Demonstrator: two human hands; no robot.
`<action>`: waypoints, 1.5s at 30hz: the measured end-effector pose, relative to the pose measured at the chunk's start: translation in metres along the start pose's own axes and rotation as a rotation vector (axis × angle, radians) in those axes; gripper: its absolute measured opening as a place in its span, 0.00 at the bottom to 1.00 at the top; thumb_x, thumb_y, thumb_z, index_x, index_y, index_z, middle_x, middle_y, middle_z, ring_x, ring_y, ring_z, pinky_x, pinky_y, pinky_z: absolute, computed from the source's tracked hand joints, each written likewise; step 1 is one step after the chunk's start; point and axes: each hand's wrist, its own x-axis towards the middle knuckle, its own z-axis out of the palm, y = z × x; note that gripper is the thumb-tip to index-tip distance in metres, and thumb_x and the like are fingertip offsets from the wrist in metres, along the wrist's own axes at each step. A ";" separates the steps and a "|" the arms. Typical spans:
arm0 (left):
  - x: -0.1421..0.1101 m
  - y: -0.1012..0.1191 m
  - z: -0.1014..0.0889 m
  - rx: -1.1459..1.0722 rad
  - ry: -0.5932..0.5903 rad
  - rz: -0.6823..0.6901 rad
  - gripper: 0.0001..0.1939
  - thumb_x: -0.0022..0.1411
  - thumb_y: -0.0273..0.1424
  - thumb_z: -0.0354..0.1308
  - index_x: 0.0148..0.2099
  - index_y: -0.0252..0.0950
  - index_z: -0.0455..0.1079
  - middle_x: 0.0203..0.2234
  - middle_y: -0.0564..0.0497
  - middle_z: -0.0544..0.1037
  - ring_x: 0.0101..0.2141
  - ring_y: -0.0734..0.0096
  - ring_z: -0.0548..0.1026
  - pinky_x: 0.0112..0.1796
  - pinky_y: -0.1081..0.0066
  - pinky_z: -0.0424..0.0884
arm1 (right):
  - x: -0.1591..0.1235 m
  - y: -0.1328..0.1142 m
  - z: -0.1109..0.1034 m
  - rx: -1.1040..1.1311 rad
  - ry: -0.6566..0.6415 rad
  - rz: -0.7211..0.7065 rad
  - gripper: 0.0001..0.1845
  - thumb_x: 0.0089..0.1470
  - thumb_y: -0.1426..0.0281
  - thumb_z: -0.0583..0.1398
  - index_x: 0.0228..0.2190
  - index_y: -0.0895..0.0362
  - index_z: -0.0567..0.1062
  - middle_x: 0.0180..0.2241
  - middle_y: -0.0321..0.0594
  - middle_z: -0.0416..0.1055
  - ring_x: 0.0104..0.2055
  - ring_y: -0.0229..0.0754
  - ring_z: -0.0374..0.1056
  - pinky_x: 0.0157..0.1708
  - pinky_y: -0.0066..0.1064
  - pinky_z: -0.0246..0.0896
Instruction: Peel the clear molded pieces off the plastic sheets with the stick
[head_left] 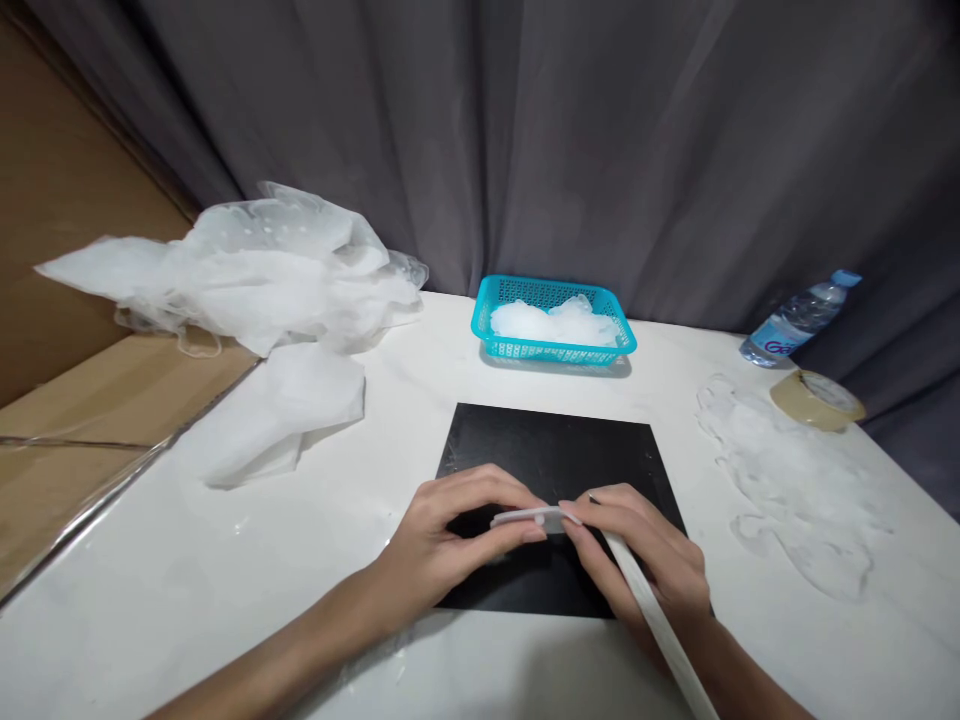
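Note:
A small, flat, translucent white piece (551, 518) is held edge-on above a black mat (551, 435). My left hand (465, 525) pinches its left end between thumb and fingers. Closed around a long, thin white stick-like tool (656, 620), my right hand (649, 550) also touches the piece's right end with its fingertips. A small dark tip shows at the tool's upper end, and its lower end runs out of the bottom of the view. Fingers partly cover the piece, so its full shape is hidden.
Behind the mat stands a turquoise basket (555, 350) with white translucent material in it. White plastic bags (277, 280) lie at left beside cardboard (112, 400). At right are a water bottle (799, 320), a tape roll (817, 400) and clear stringy scraps (799, 480).

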 end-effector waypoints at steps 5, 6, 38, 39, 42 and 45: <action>-0.001 0.006 0.002 0.001 0.006 0.047 0.08 0.68 0.24 0.68 0.48 0.38 0.82 0.38 0.49 0.86 0.37 0.69 0.83 0.41 0.74 0.77 | -0.002 0.000 -0.001 0.042 -0.033 0.002 0.16 0.61 0.82 0.64 0.47 0.55 0.79 0.34 0.42 0.77 0.33 0.42 0.75 0.33 0.34 0.76; -0.001 0.006 0.003 0.005 0.007 0.053 0.09 0.68 0.23 0.68 0.49 0.39 0.82 0.38 0.49 0.86 0.37 0.69 0.83 0.41 0.74 0.77 | -0.002 0.000 -0.002 0.049 -0.053 -0.003 0.16 0.60 0.82 0.64 0.47 0.55 0.79 0.34 0.42 0.78 0.33 0.42 0.76 0.33 0.34 0.76; 0.000 0.007 0.008 -0.024 -0.040 0.026 0.10 0.65 0.19 0.65 0.45 0.38 0.80 0.34 0.51 0.81 0.34 0.72 0.78 0.37 0.74 0.73 | 0.017 -0.019 -0.031 0.516 -0.289 0.440 0.09 0.62 0.77 0.68 0.41 0.51 0.80 0.43 0.38 0.81 0.44 0.40 0.80 0.45 0.32 0.76; 0.000 0.007 0.008 -0.026 -0.038 0.025 0.10 0.65 0.19 0.66 0.45 0.38 0.80 0.34 0.51 0.81 0.34 0.72 0.78 0.37 0.74 0.73 | 0.017 -0.019 -0.031 0.535 -0.291 0.437 0.10 0.61 0.78 0.68 0.41 0.51 0.80 0.43 0.37 0.81 0.43 0.39 0.80 0.45 0.32 0.76; 0.000 0.008 0.007 -0.032 -0.021 0.031 0.10 0.65 0.19 0.66 0.45 0.38 0.81 0.34 0.51 0.81 0.34 0.72 0.78 0.37 0.73 0.74 | 0.018 -0.021 -0.033 0.546 -0.301 0.454 0.09 0.61 0.78 0.68 0.40 0.51 0.80 0.43 0.38 0.81 0.44 0.40 0.80 0.45 0.32 0.76; 0.001 0.008 0.007 -0.021 -0.010 0.043 0.09 0.65 0.20 0.67 0.44 0.38 0.81 0.34 0.50 0.81 0.33 0.71 0.78 0.37 0.73 0.74 | 0.020 -0.022 -0.033 0.539 -0.313 0.497 0.07 0.62 0.76 0.68 0.38 0.52 0.80 0.43 0.38 0.81 0.44 0.40 0.80 0.46 0.32 0.76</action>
